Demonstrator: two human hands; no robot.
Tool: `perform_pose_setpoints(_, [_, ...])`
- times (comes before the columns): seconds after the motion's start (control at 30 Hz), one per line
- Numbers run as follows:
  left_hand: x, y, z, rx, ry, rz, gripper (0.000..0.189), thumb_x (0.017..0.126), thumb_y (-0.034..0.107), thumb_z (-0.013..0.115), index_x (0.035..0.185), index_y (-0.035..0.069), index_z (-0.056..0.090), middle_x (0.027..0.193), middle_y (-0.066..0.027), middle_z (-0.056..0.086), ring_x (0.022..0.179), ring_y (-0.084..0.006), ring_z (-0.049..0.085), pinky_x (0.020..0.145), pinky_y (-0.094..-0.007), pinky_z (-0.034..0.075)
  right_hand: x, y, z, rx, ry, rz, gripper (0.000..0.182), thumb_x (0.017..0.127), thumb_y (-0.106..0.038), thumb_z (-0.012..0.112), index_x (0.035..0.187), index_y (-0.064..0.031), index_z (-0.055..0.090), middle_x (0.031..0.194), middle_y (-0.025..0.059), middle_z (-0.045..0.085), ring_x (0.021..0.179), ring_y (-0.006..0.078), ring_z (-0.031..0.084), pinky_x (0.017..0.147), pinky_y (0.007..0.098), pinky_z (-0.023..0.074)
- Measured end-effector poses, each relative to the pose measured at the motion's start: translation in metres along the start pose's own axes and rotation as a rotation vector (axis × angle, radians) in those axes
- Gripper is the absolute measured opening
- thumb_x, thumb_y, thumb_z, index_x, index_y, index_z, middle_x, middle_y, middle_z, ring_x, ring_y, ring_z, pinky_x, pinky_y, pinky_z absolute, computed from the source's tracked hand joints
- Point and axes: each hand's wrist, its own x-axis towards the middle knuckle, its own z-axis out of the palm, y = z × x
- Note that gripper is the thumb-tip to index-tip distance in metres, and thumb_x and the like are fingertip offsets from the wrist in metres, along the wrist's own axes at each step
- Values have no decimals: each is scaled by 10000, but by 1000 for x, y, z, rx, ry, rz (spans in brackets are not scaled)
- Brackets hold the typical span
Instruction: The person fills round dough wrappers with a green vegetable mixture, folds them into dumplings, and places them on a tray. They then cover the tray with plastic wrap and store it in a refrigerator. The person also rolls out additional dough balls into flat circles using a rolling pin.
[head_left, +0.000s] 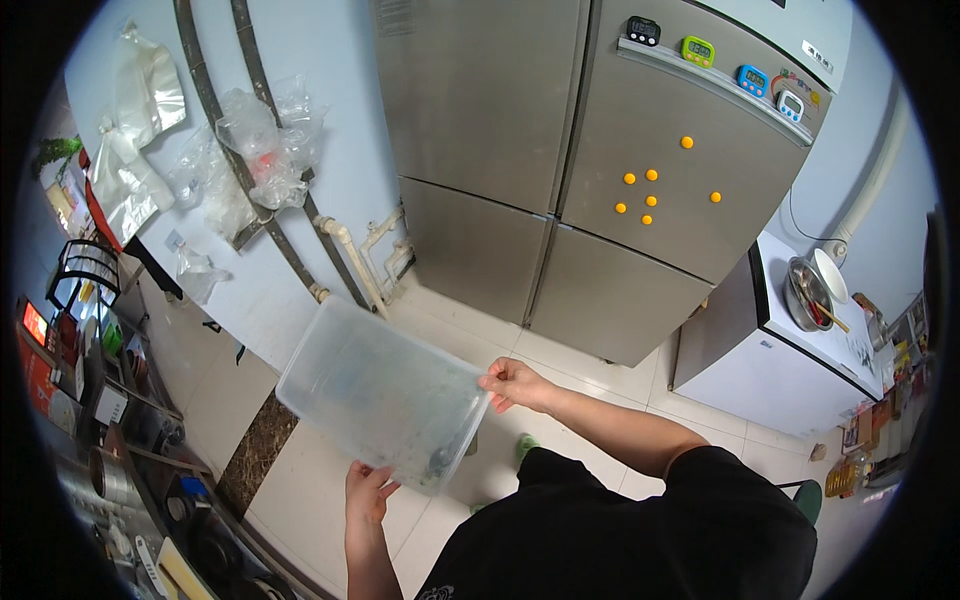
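A translucent plastic storage box (382, 390) hangs in the air before me, tilted above the tiled floor. My right hand (516, 385) pinches its edge at the near right corner, thumb on top. At the edge closest to me, my left hand (367, 484) grips the rim, its thumb and fingers partly hidden behind the plastic. A few dark shapes and smudges show through or on the box near its lower corner; what they are cannot be made out.
Ahead stands a steel refrigerator (480, 112) with magnets and several timers. A white chest freezer (750, 367) at right carries a metal bowl (804, 296). Plastic bags (262, 142) hang by wall pipes (214, 105). A cluttered metal counter (142, 457) runs along the left.
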Motion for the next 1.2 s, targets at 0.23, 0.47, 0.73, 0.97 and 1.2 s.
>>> perform_pose_setpoints(0.23, [2, -2, 2, -269, -1, 78, 405, 760, -14, 607, 1132, 69, 472, 1050, -107, 590, 919, -252, 631, 758, -432, 570, 89, -11, -145, -1080, 108, -189, 631, 820, -366, 679, 1309, -31, 460, 1148, 190, 616, 1015, 291, 624, 882, 389, 495])
perform_pose_setpoints(0.47, [-12, 9, 0, -251, 215, 52, 461, 798, 23, 593, 1236, 60, 454, 1170, -128, 568, 1026, -286, 597, 803, -453, 536, 211, -88, -310, -1502, 662, 133, 528, 837, -95, 556, 1326, -101, 357, 986, 136, 676, 925, 299, 666, 762, 409, 543])
perform_pose_setpoints(0.73, [22, 16, 4, -257, 219, 60, 613, 830, 85, 665, 1360, 27, 363, 1304, -207, 492, 1180, -378, 500, 962, -558, 428, 279, -120, -369, -1562, 723, 345, 250, 908, -115, 513, 1152, -72, 475, 975, 81, 693, 894, 269, 681, 714, 369, 547])
perform_pose_setpoints(0.97, [59, 64, 50, -48, 254, 39, 420, 780, -56, 535, 1178, 74, 487, 1115, -97, 588, 977, -252, 630, 731, -425, 574, 224, -83, -288, -1564, 621, 225, 368, 849, -132, 540, 1189, -30, 444, 949, 133, 674, 904, 292, 665, 714, 401, 549])
perform_pose_setpoints(1.2, [118, 89, 83, 137, -133, -17, 397, 752, -36, 577, 1129, 68, 503, 1052, -76, 611, 906, -207, 643, 671, -350, 582, 19, -19, -164, -1289, 708, 188, 295, 759, -199, 582, 1036, -110, 534, 731, 186, 649, 717, 375, 647, 658, 485, 514])
